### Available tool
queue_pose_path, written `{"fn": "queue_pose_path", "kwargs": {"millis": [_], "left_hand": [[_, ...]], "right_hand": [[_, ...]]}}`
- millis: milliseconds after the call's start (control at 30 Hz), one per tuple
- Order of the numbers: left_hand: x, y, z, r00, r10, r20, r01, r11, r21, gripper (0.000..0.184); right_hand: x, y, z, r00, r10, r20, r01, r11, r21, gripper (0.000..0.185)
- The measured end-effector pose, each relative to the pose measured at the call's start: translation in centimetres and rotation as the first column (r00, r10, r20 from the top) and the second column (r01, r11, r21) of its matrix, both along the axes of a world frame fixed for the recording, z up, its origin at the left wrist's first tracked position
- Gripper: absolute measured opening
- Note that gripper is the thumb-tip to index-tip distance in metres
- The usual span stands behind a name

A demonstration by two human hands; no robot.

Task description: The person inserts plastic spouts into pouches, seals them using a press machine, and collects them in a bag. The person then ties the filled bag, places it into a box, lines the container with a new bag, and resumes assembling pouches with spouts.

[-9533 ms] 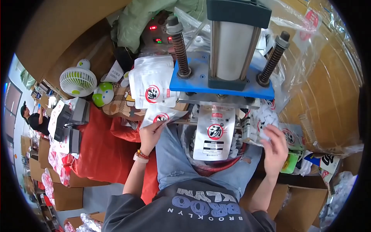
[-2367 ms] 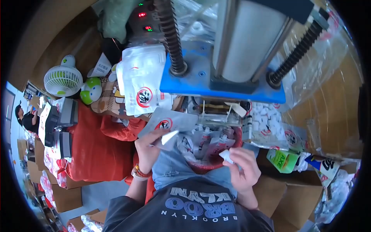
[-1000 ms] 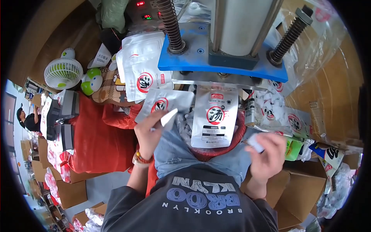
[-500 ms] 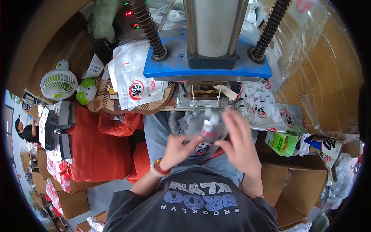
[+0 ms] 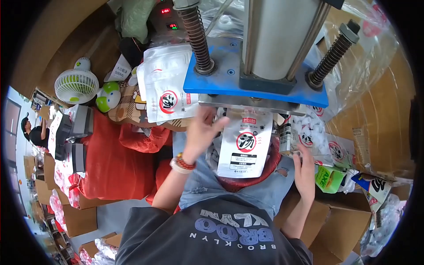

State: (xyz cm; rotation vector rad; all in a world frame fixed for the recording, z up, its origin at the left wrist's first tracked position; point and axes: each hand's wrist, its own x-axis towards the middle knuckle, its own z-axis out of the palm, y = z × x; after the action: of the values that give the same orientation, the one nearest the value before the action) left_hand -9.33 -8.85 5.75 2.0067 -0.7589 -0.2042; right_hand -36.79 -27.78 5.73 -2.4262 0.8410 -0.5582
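A silver-white pouch (image 5: 244,154) with a red ring and black character hangs from under the metal bar (image 5: 256,105) of the blue press (image 5: 256,86). Just left of the pouch's upper part is my left hand (image 5: 203,134), blurred, its fingers apart and nothing visibly held. My right hand (image 5: 304,170) has its fingers stretched out at the near edge of a tray (image 5: 287,140) of small white spouts (image 5: 309,128). Flat pouches (image 5: 165,84) lie stacked left of the press. Below the hanging pouch, a red basket (image 5: 273,161) is partly hidden.
A white and green fan (image 5: 77,86) and a green and white round object (image 5: 108,96) stand at the left, above a red bag (image 5: 121,163). Open cardboard boxes (image 5: 340,229) stand lower right. A person in black (image 5: 39,134) is far left.
The pouch my hands held over my lap has left them, and a pouch now hangs under the press. My left hand has moved up, my right hand right to the spout tray. The press bar is lower.
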Motion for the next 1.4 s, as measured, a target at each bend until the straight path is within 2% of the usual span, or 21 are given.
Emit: {"fn": "queue_pose_path", "kwargs": {"millis": [33,67,133,200,233,300,433,500,567,600,633,733,800,867,900,933,1000,1033,1133,1233,1400], "left_hand": [[0.9,1.1,0.3,0.863,0.142,0.484,-0.185,0.982,0.041,0.084],[1.9,2.4,-0.4,0.785,0.088,0.614,-0.304,0.917,0.257,0.093],[3.7,5.3,-4.2,0.825,-0.048,0.564,-0.303,0.804,0.512,0.095],[4.1,8.3,-5.3,0.786,-0.151,0.599,-0.148,0.895,0.42,0.072],[4.1,9.3,-5.5,0.842,-0.063,0.536,-0.05,0.98,0.193,0.041],[1.3,9.3,-2.6,0.969,0.166,0.183,-0.194,0.971,0.141,0.025],[-4.3,8.6,1.4,0.956,0.111,0.271,-0.094,0.993,-0.077,0.04],[-6.0,7.7,3.1,0.859,0.004,0.511,0.039,0.997,-0.073,0.039],[-7.5,7.4,4.7,0.814,-0.07,0.577,0.112,0.993,-0.036,0.035],[-7.9,7.2,5.4,0.767,-0.111,0.632,0.151,0.988,-0.011,0.032],[-8.0,7.4,6.0,0.729,-0.143,0.669,0.239,0.97,-0.053,0.028],[-9.1,7.8,8.6,0.755,-0.301,0.583,0.442,0.89,-0.112,0.027],[-9.2,7.4,7.5,0.785,-0.311,0.536,0.428,0.898,-0.105,0.03],[-8.7,5.1,4.3,0.824,-0.331,0.46,0.422,0.9,-0.109,0.028],[-8.9,3.8,2.4,0.951,-0.29,0.111,0.302,0.946,-0.118,0.022],[-8.8,2.9,0.8,0.947,-0.199,-0.251,0.185,0.98,-0.08,0.018],[-7.5,1.2,-1.2,0.831,-0.176,-0.527,0.133,0.984,-0.118,0.026],[-7.3,0.2,-1.1,0.714,-0.196,-0.672,0.01,0.963,-0.271,0.026],[-5.0,-2.2,0.0,0.553,-0.277,-0.786,-0.131,0.902,-0.411,0.023],[-3.5,-3.5,-0.5,0.499,-0.304,-0.811,-0.155,0.89,-0.429,0.022],[-3.0,-3.6,-1.7,0.566,-0.236,-0.79,-0.122,0.924,-0.363,0.03]], "right_hand": [[-0.5,-0.3,-0.1,0.994,0.001,0.112,-0.012,0.995,0.097,0.02],[-1.0,-0.9,0.4,0.994,0.016,0.11,-0.047,0.955,0.292,0.027],[-2.0,-1.8,-1.1,0.973,0.006,0.229,-0.099,0.913,0.396,0.031],[-1.8,-1.3,-0.7,0.875,-0.061,0.481,-0.23,0.821,0.523,0.035],[-1.5,-0.1,0.4,0.876,-0.076,0.476,-0.219,0.817,0.533,0.035],[0.2,2.3,4.8,0.866,0.104,0.489,-0.21,0.963,0.169,0.026],[3.3,7.2,8.1,0.801,0.259,0.54,-0.178,0.964,-0.198,0.042],[5.6,8.1,7.5,0.823,0.396,0.407,-0.248,0.896,-0.369,0.036],[7.0,8.1,6.9,0.779,0.558,0.286,-0.461,0.819,-0.342,0.031],[6.7,8.5,7.6,0.724,0.597,0.346,-0.525,0.802,-0.285,0.024],[5.9,8.7,8.9,0.691,0.649,0.319,-0.537,0.756,-0.374,0.024],[4.0,8.8,11.0,0.659,0.692,0.294,-0.538,0.707,-0.459,0.029],[3.9,8.2,10.8,0.673,0.622,0.401,-0.552,0.783,-0.288,0.034],[4.7,7.2,8.6,0.8,0.505,0.324,-0.468,0.863,-0.189,0.053],[5.2,6.8,7.9,0.863,0.424,0.275,-0.4,0.905,-0.141,0.06],[5.0,6.3,7.3,0.883,0.389,0.262,-0.384,0.92,-0.074,0.067],[3.9,5.1,7.9,0.9,0.286,0.329,-0.256,0.958,-0.132,0.062],[3.1,4.4,8.7,0.904,0.227,0.362,-0.198,0.973,-0.116,0.053],[2.3,1.1,8.4,0.953,-0.041,0.3,0.074,0.992,-0.101,0.033],[4.3,-4.0,1.4,0.989,-0.093,0.118,0.128,0.934,-0.334,0.029],[3.2,-4.1,-1.2,0.996,-0.014,-0.091,0.003,0.993,-0.121,0.026]]}}
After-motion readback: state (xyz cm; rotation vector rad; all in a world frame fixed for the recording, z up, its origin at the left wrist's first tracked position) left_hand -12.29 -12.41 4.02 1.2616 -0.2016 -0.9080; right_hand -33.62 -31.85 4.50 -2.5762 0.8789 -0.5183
